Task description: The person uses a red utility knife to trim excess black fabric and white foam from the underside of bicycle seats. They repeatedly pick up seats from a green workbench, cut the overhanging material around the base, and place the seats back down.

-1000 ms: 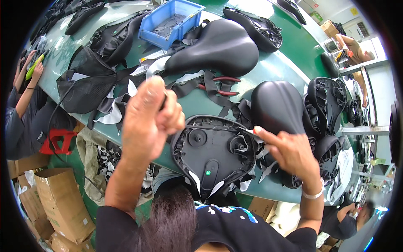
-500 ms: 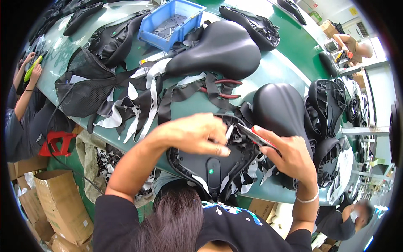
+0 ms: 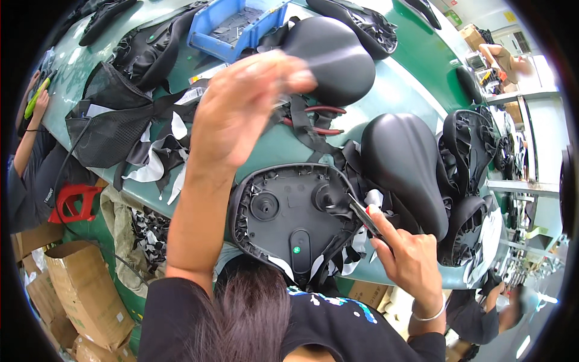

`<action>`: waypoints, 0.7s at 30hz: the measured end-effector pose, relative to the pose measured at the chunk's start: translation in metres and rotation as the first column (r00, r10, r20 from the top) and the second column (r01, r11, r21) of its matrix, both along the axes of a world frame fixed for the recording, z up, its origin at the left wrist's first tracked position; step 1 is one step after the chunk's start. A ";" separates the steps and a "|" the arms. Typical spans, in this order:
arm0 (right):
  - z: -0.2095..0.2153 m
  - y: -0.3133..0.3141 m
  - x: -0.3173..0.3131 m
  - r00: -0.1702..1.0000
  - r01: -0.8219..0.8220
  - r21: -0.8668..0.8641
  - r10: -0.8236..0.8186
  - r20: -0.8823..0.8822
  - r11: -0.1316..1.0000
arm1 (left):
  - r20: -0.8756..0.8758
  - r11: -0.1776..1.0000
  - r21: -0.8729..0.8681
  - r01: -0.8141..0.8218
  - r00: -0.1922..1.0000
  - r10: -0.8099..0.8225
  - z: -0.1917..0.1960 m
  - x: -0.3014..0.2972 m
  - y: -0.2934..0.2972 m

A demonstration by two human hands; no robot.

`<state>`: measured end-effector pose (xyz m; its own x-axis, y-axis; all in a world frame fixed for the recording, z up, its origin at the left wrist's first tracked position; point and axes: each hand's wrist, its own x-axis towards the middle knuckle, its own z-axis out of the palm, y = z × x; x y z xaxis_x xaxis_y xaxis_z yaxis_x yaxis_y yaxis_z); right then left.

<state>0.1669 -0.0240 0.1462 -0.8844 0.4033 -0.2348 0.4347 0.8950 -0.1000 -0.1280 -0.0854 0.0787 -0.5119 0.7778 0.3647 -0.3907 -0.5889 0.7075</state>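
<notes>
An upturned bicycle saddle [image 3: 278, 220] lies at the near table edge, its black plastic underside showing and its cover folded in around the rim. My right hand [image 3: 405, 256] is closed around a slim knife-like tool [image 3: 364, 218] with metal and red parts, whose tip reaches the saddle's right rim. Dark and white cover scraps [image 3: 354, 250] hang at that edge. My left hand [image 3: 238, 102] is raised beyond the saddle, over the heap of strips. Motion smears its fingers, and whether they hold a scrap cannot be made out.
Finished-looking black saddles [image 3: 401, 166] lie to the right and far side. Red-handled pliers [image 3: 322, 130] rest beyond the work. A blue bin [image 3: 211, 45] holds grey pieces. A black mesh bag [image 3: 108, 127] lies left. A co-worker's hand [image 3: 41, 104] holds something yellow-green.
My left hand has moved from the saddle's far rim up and to the left. My right hand, with the tool, has come slightly lower along the right rim.
</notes>
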 end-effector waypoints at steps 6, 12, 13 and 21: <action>-0.024 -0.043 0.015 0.943 0.271 -0.073 -0.280 -0.182 0.960 | 0.176 0.932 0.160 0.326 0.919 -0.352 0.027 0.009 0.041; -0.048 -0.069 0.039 0.765 0.424 -0.586 -0.619 -0.177 0.691 | 0.030 0.833 0.108 -0.543 0.839 0.543 0.045 -0.015 -0.026; -0.045 -0.066 0.031 0.636 0.500 -0.719 -0.768 -0.073 0.483 | -0.518 0.779 0.016 -0.627 0.661 0.543 0.022 -0.001 -0.017; -0.051 -0.020 0.018 0.397 0.276 -0.611 -0.667 -0.631 0.742 | -0.723 0.769 -0.582 -0.266 0.603 -0.338 -0.023 -0.031 -0.010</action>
